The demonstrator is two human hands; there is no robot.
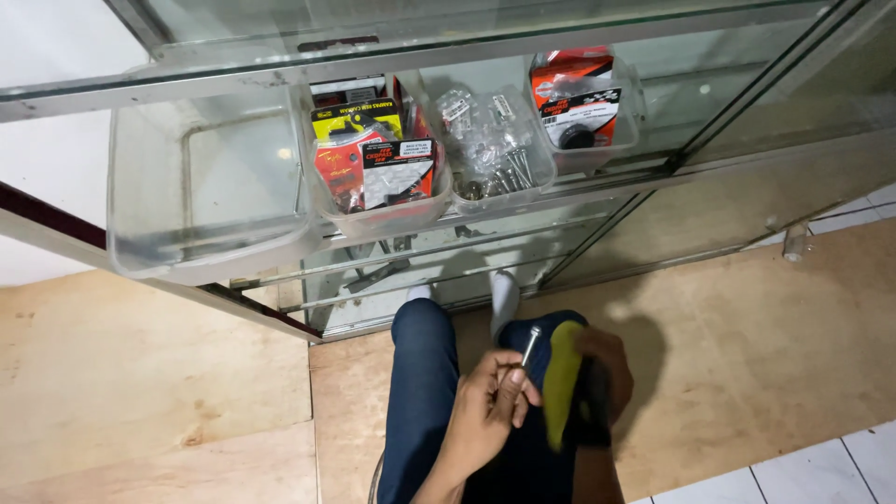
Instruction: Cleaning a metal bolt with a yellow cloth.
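My left hand (pixel 485 411) pinches a small silver metal bolt (pixel 530 343) between thumb and fingers, head pointing up. My right hand (pixel 609 369) is just to its right, closed around a yellow and black object (pixel 562 387) that is blurred; I cannot tell what it is. Both hands hover over my lap, above my blue jeans (pixel 420 373). My feet in white socks (pixel 504 289) rest against the base of a glass display cabinet (pixel 653 187).
On the cabinet's shelf stand clear plastic bins: a large empty one (pixel 205 187) at left, one with packaged parts (pixel 373 159), one with bagged bolts (pixel 490 140), one with an orange package (pixel 579 93). Plywood sheets (pixel 747 355) cover the tiled floor.
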